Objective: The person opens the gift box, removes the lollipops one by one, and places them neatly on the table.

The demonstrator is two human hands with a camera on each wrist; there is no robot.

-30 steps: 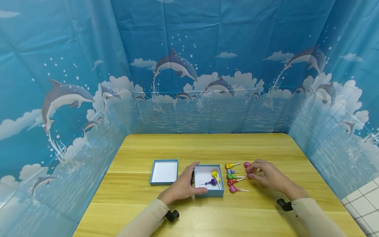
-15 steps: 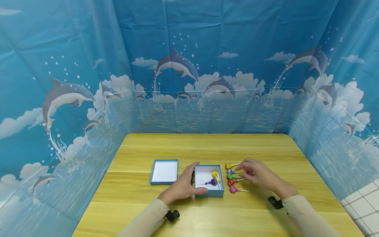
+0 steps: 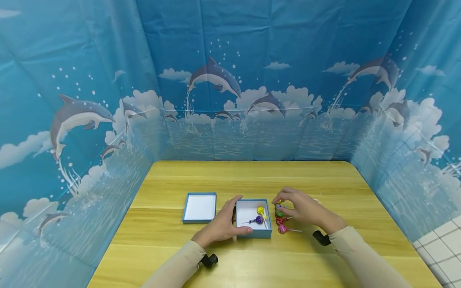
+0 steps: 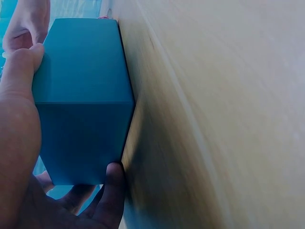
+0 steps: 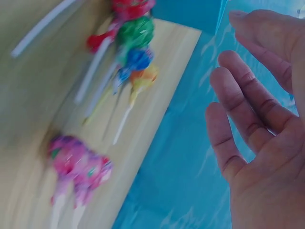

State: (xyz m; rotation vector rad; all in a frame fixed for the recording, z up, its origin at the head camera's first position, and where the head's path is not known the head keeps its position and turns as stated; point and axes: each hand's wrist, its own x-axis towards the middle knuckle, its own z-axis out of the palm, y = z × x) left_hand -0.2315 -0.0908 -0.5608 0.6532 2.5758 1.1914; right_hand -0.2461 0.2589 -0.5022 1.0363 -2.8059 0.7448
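My left hand [image 3: 225, 225] grips the blue square box [image 3: 253, 233], its thumb on the near wall and its fingers around the left and far sides. Inside lie a yellow lollipop [image 3: 261, 210] and a purple lollipop [image 3: 259, 220]. Just right of the box, my right hand [image 3: 304, 208] hovers over a row of lollipops with nothing in its fingers. From that row show a pink lollipop [image 3: 282, 229], a red one [image 3: 279, 221], a green one [image 5: 136, 33], a blue one [image 5: 138, 58] and a yellow-orange one [image 5: 143, 76]. Two pink lollipops [image 5: 71, 160] lie side by side, mostly hidden in the head view.
A shallow blue lid [image 3: 199, 208] with a white inside lies left of the box. Everything rests on a wooden table [image 3: 230, 180]. A dolphin-print curtain [image 3: 230, 136] surrounds the table's back and sides.
My right hand has moved left, away from the pink pair and over the upper end of the lollipop row. The left hand has stayed on the box.
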